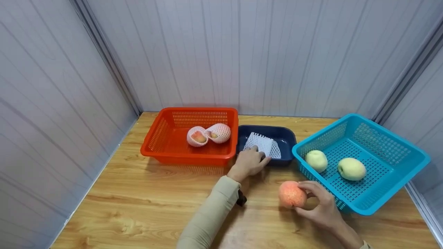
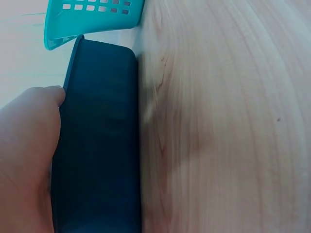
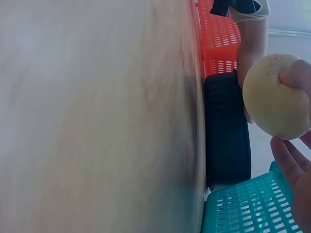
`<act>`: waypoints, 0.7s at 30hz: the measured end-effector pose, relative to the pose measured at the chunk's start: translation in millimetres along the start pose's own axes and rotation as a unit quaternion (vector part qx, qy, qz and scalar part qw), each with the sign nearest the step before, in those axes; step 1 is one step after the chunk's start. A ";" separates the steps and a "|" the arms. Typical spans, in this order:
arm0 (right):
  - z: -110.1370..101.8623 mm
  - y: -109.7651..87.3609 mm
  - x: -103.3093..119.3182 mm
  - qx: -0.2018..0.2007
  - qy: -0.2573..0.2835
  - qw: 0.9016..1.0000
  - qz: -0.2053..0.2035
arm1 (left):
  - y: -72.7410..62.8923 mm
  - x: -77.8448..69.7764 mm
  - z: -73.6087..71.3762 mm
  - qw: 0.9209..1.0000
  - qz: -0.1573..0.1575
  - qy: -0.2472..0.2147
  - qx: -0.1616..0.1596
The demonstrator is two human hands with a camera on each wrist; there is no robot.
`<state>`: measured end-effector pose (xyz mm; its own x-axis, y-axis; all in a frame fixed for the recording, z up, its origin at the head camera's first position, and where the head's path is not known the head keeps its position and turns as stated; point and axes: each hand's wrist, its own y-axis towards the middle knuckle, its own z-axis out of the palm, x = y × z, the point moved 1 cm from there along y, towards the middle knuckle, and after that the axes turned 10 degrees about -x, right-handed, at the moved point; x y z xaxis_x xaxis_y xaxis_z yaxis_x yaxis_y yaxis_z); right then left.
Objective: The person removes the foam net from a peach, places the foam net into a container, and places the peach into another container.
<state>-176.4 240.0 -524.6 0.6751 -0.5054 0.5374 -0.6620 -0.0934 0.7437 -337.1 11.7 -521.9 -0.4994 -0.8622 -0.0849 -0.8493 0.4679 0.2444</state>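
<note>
My right hand (image 1: 320, 205) pinches a pink-red peach (image 1: 292, 194) between thumb and fingers, above the table in front of the dark blue basin (image 1: 288, 147). The peach's paler side faces the right wrist view. My left hand (image 1: 249, 162) reaches over the basin's front rim, its fingertips right at the white foam net sleeves (image 1: 260, 142) lying inside. In the left wrist view the thumb (image 2: 57, 94) is at the basin's rim, and the other fingers are hidden behind the wall.
An orange-red basket (image 1: 193, 160) at left holds two peaches (image 1: 218, 133) in foam nets. At right, a turquoise basket (image 1: 377, 176) holds two pale peaches (image 1: 351, 169). All three containers stand side by side on the wooden table (image 1: 138, 207), before a panelled wall.
</note>
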 end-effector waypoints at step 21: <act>-33.9 25.3 11.6 -0.019 -0.018 0.999 -0.030 | -15.5 -13.7 -16.2 0.971 0.105 -0.093 -0.195</act>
<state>-174.2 260.9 -486.0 0.7004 -0.5301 0.4780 -0.6076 -0.0914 0.7889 -314.3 13.2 -508.9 -0.7076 -0.6889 -0.1571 -0.6139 0.4892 0.6195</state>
